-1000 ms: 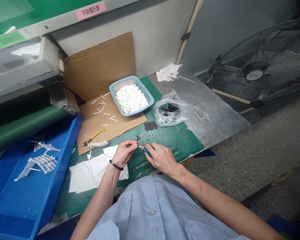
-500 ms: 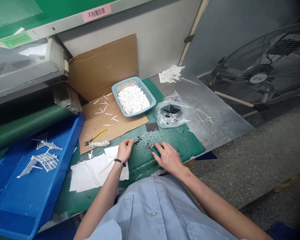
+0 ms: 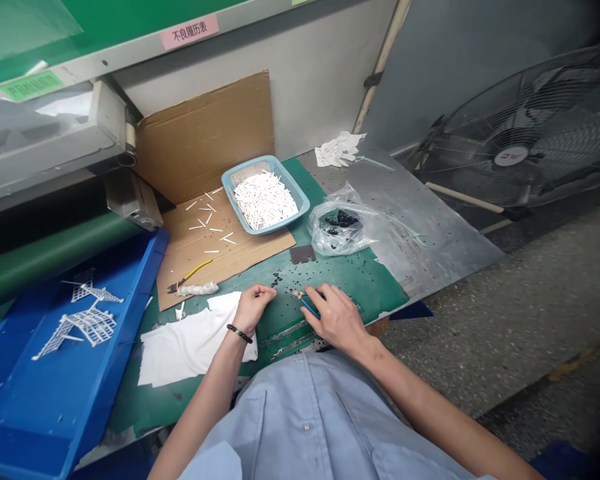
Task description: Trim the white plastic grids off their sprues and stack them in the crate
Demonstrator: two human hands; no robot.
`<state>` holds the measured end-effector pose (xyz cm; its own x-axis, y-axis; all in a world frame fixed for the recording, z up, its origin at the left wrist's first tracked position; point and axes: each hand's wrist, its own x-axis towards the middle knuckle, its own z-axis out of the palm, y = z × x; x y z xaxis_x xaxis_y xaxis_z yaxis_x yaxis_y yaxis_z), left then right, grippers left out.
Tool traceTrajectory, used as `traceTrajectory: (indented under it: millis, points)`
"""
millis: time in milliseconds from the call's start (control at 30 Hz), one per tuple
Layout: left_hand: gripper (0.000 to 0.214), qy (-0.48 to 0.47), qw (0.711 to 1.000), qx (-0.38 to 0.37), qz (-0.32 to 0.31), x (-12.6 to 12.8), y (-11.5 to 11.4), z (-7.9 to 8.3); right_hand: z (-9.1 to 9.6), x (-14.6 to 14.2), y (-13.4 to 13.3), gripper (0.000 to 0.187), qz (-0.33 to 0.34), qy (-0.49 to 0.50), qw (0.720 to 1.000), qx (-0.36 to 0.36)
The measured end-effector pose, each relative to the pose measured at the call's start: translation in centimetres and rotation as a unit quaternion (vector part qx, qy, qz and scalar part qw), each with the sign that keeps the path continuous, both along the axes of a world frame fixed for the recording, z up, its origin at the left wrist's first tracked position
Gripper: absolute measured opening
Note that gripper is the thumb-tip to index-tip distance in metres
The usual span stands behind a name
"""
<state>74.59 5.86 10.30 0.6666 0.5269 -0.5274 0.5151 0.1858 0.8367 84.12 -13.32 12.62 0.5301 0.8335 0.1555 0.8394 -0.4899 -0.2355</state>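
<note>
My right hand grips blue-handled nippers, their handles spread apart and their jaws pointing left. Facing the jaws, my left hand is closed in a pinch. Whatever sits between its fingertips is too small to make out. Small black pieces lie on the green mat just beyond the left fingertips, with black specks scattered around. Beneath my left wrist a white cloth is spread out.
A blue basket of white sticks stands on cardboard. Right of it lies a clear bag with black pieces. Yellow-handled pliers rest at left, near a blue tray holding white lattice pieces. White gloves lie behind.
My left hand has shifted slightly right, toward the nippers. The nippers' handles have spread wider, and their jaws have moved a little left. The whole view has shifted slightly.
</note>
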Motion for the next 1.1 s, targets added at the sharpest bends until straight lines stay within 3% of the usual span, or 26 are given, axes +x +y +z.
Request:
traceTrajectory:
  millis: [100, 200, 300, 700, 867, 967, 1033, 1100]
  points:
    - [0.032, -0.068, 0.963, -0.254, 0.054, 0.1, -0.8, 1.3, 0.3, -0.4, 0.5, 0.037, 0.017, 0.005, 0.999, 0.044]
    - [0.037, -0.103, 0.931, -0.345, 0.068, 0.1, -1.3, 2.3, 0.4, -0.5, 0.9, 0.038, 0.025, 0.009, 0.999, 0.047]
    - [0.037, -0.109, 0.926, -0.355, 0.069, 0.1, -1.4, 2.6, 0.6, -0.5, 0.9, 0.037, 0.031, 0.01, 0.999, 0.04]
    - [0.029, -0.083, 0.955, -0.283, 0.041, 0.8, -1.7, 2.6, 1.3, -0.5, 0.8, 0.028, 0.027, 0.001, 0.999, -0.033]
    - [0.017, -0.149, 0.906, -0.386, 0.088, 0.6, -1.0, 1.7, 0.2, -0.3, 0.7, 0.03, 0.017, 0.023, 1.0, -0.01]
    - [0.013, -0.17, 0.886, -0.416, 0.116, 0.1, 0.3, 0.9, -0.7, 0.1, 0.5, 0.033, -0.011, 0.021, 0.999, -0.049]
    - [0.014, -0.169, 0.893, -0.398, 0.12, 0.1, 1.1, 0.5, -1.1, 0.5, 0.3, 0.031, -0.027, 0.018, 0.994, -0.107]
    - [0.015, -0.148, 0.923, -0.336, 0.119, 0.3, 1.6, 0.1, -1.3, 0.6, 0.2, 0.029, -0.031, 0.017, 0.989, -0.143]
